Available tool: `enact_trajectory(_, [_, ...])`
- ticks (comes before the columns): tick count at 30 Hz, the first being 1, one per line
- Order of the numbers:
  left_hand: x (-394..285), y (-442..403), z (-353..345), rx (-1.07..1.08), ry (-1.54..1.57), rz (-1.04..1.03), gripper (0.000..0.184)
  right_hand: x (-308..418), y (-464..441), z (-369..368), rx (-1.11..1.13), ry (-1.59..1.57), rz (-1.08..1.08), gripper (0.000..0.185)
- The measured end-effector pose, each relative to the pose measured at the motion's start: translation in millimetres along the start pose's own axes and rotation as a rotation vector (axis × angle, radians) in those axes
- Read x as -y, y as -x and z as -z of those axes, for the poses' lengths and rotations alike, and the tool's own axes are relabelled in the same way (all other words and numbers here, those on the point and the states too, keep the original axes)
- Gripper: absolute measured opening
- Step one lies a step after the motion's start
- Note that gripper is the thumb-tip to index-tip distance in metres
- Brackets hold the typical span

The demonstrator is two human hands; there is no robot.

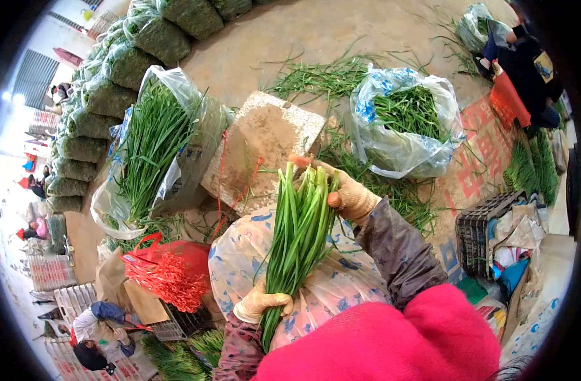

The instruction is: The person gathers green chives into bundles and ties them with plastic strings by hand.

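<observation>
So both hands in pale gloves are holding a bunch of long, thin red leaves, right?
Not red: the head view shows a bunch of long, thin green leaves. The pale-gloved left hand and pale-gloved right hand do both hold it.

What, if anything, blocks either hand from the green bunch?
Nothing visible beyond the gloves. The left hand grips the green bunch toward its leafy end; the right hand grips near its pale stem ends.
</observation>
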State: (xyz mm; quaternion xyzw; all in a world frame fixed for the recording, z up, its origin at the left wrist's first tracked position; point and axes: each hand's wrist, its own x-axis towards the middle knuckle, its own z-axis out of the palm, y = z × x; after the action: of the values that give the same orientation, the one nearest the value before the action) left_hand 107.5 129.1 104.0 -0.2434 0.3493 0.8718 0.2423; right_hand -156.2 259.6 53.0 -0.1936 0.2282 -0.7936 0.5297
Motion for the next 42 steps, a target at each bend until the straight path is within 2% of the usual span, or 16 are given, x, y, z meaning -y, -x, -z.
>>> enact_trajectory(1, [5.7,-0.7,6.4,0.003,0.008,-0.009,0.052,-1.3,1.0,2.9,0.003,0.007,-0.01,0.102])
enact_trajectory(4, [12.0,-3.6,8.5,-0.013,0.011,-0.033,0.053,-17.1,3.6,21.0,-0.071,-0.061,-0.009,0.073])
enact_trajectory(8, [13.1,-7.2,5.8,-0.007,0.089,-0.027,0.05,-37.3,3.9,23.7,-0.107,-0.119,0.061,0.066])
enact_trajectory(11, [16.0,-8.6,12.4,0.018,0.099,0.055,0.045,-53.1,0.2,23.3,-0.174,-0.248,0.173,0.069])
enact_trajectory(13, [18.3,-9.5,13.1,-0.054,0.171,0.134,0.043,-46.9,-4.7,25.3,-0.01,-0.37,0.125,0.086])
enact_trajectory(15, [20.0,-12.1,18.4,-0.036,0.215,0.168,0.043,-39.0,-11.1,26.1,0.092,-0.376,0.13,0.086])
enact_trajectory(21, [13.4,-16.1,15.1,0.054,0.319,0.218,0.046,-18.2,3.1,26.6,-0.014,-0.276,0.029,0.093])
enact_trajectory(23, [15.0,-17.4,15.6,0.042,0.305,0.247,0.048,-29.2,8.1,46.8,-0.057,-0.266,0.081,0.048])
enact_trajectory(25, [12.2,-19.5,12.2,0.056,0.275,0.214,0.05,-19.5,6.1,25.1,0.015,-0.423,0.073,0.036])
enact_trajectory(31, [-9.7,-41.3,3.5,0.255,0.319,0.168,0.068,13.4,2.8,14.8,0.012,-0.48,0.184,0.032])
enact_trajectory(33, [-18.7,-58.7,-8.6,0.24,0.298,0.093,0.064,44.1,5.3,12.6,-0.21,-0.245,0.233,0.03])
enact_trajectory(35, [-17.1,-89.2,7.7,0.347,0.085,0.175,0.062,80.6,6.8,-2.0,-0.349,0.028,0.333,0.025])
enact_trajectory(37, [-19.9,-116.9,-3.2,0.255,-0.131,-0.072,0.066,127.5,19.8,-3.0,-0.389,0.313,0.385,0.026])
enact_trajectory(38, [-27.2,-122.0,-8.1,0.287,-0.133,-0.078,0.066,151.3,30.3,-7.8,-0.424,0.425,0.43,0.026])
enact_trajectory(40, [-48.4,-119.5,-18.1,0.118,-0.829,-0.329,0.07,188.2,53.8,-26.7,-0.46,0.589,0.55,0.029])
enact_trajectory(42, [-46.7,-126.4,0.1,-0.009,-1.149,-0.409,0.074,210.3,79.4,-37.7,-0.378,0.67,0.6,0.029])
